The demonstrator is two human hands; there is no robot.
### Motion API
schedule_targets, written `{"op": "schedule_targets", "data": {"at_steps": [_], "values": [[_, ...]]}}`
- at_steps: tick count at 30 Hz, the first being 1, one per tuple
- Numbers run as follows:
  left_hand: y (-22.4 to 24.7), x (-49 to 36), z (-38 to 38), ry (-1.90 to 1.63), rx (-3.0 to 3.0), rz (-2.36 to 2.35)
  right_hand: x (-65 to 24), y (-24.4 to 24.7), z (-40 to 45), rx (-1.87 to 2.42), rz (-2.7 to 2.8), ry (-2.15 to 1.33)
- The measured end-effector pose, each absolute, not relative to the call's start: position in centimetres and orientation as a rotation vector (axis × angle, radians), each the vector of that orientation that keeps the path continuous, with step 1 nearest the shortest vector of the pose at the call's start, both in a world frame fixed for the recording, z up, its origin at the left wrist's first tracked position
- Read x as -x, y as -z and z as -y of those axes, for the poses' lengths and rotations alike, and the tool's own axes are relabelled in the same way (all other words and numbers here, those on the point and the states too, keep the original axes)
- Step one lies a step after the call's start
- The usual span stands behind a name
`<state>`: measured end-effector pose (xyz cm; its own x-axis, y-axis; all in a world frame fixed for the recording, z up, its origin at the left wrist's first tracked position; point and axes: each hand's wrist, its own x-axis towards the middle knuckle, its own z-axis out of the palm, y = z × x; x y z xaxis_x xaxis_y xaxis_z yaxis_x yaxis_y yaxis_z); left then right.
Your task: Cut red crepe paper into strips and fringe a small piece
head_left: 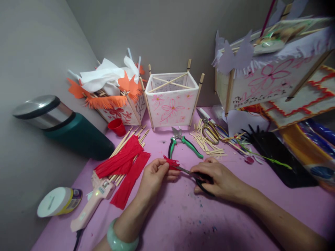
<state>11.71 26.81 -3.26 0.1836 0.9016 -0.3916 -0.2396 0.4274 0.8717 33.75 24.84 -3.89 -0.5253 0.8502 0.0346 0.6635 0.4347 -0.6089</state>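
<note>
Between its thumb and fingers, my left hand (pixel 156 171) pinches a small piece of red crepe paper (pixel 172 162) with a fringed edge. My right hand (pixel 216 177) is closed on the handles of black-handled scissors (pixel 202 180). The scissor blades point left and meet the red piece at my left fingertips. Longer strips of red crepe paper (pixel 120 160) lie to the left of my left hand, partly over wooden sticks (pixel 123 141). Just beyond my hands rest green-handled pliers (pixel 180 141), with their handles spread.
A white flowered box frame (pixel 172 104) stands at the back, beside an orange-trimmed one (pixel 115 104). At left are a green bottle (pixel 75 132), a pink glue gun (pixel 95 200) and a tub (pixel 59 202). Gold-handled scissors (pixel 210 132), cut sticks (pixel 204 144) and a black pouch (pixel 282 157) lie right.
</note>
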Motion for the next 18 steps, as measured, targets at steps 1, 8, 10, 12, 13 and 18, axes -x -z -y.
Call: {"op": "schedule_targets", "data": {"at_steps": [1,8,10,12,13,18], "values": [[3.27,-11.72,-26.82,-0.922,-0.762,-1.089,-33.72,3.84,-24.84,1.297,2.352,-0.779],[3.65,-11.73,-26.89,-0.931,-0.751,-1.081,-33.79,4.25,-25.0,1.296,2.346,-0.771],[3.69,-11.69,-26.88,-0.934,-0.745,-1.075,-33.84,4.46,-25.02,1.288,2.343,-0.756],[3.67,-11.65,-26.88,-0.932,-0.741,-1.071,-33.87,4.59,-25.0,1.284,2.341,-0.747],[3.65,-11.64,-26.89,-0.932,-0.739,-1.071,-33.88,4.63,-24.98,1.284,2.339,-0.746],[3.46,-11.67,-26.95,-0.938,-0.731,-1.072,-33.87,4.66,-24.95,1.27,2.333,-0.753]]}}
